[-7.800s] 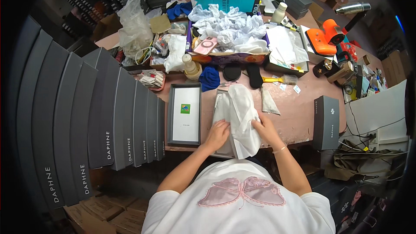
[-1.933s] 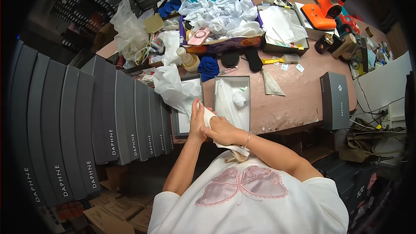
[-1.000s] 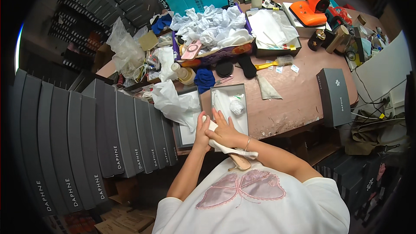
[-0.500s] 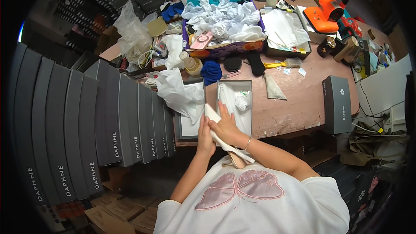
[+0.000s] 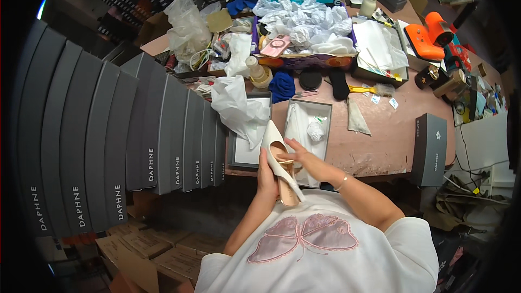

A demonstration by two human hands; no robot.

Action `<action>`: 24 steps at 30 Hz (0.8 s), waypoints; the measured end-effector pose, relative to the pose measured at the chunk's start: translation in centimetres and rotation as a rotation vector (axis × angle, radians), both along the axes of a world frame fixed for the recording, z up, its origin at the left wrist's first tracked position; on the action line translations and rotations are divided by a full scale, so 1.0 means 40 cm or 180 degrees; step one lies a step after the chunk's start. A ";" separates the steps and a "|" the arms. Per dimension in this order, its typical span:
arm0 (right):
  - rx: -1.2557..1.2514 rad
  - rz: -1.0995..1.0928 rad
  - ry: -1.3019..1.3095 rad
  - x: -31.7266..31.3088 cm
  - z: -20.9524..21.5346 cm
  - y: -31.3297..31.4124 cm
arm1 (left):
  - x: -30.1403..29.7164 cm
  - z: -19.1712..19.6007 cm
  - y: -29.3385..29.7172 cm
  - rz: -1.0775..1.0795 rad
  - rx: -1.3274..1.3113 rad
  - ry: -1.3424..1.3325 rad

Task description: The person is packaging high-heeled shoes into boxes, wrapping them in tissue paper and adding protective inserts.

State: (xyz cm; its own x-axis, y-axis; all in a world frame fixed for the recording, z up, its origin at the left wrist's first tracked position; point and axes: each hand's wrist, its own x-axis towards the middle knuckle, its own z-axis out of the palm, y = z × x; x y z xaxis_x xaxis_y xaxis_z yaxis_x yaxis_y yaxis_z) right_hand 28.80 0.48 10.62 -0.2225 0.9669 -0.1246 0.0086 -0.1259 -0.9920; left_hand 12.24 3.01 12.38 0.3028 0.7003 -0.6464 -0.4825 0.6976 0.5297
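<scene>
A white pointed-toe slingback shoe (image 5: 271, 140) is in my left hand (image 5: 265, 178), its toe pointing away from me and its tan inside facing up. The left fingers wrap its left side, partly hidden beneath it. My right hand (image 5: 313, 166) is spread, with fingertips at the shoe's opening; whether they touch the lining I cannot tell. Just beyond is an open grey shoebox (image 5: 328, 126) holding a crumpled paper ball (image 5: 316, 131) and something long and white. Left of it, thin white tissue paper (image 5: 239, 109) drapes over a grey box part (image 5: 233, 157).
Grey shoeboxes (image 5: 142, 130) stand in a long row at left. A carton of crumpled white paper (image 5: 304, 21) fills the table's back, near a blue cloth (image 5: 282, 87) and a yellow-handled brush (image 5: 374, 90). One closed shoebox (image 5: 431, 149) stands at right, below an orange device (image 5: 426, 43).
The shoe has turned so its opening faces up. My right hand has come away from its side and moved to the opening. The whole view has shifted slightly.
</scene>
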 end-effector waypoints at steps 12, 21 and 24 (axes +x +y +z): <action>0.0086 -0.0480 -0.2064 0.115 0.060 0.119 | -0.054 0.012 0.020 -0.0720 -0.0138 -0.0670; 0.0509 0.0230 -0.1958 0.005 0.120 -0.040 | -0.017 -0.015 -0.048 -0.0795 0.0081 -0.0597; 0.1053 -0.0354 -0.2392 -0.014 0.067 -0.011 | 0.007 -0.012 -0.057 -0.0633 -0.0004 -0.0410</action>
State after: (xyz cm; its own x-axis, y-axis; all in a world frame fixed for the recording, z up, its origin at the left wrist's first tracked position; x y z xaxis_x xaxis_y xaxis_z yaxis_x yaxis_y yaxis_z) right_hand 28.25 0.05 13.30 -0.0944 0.9912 0.0930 0.6887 0.1324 -0.7128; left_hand 12.53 0.73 11.88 0.5148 0.6179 -0.5943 -0.3992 0.7862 0.4717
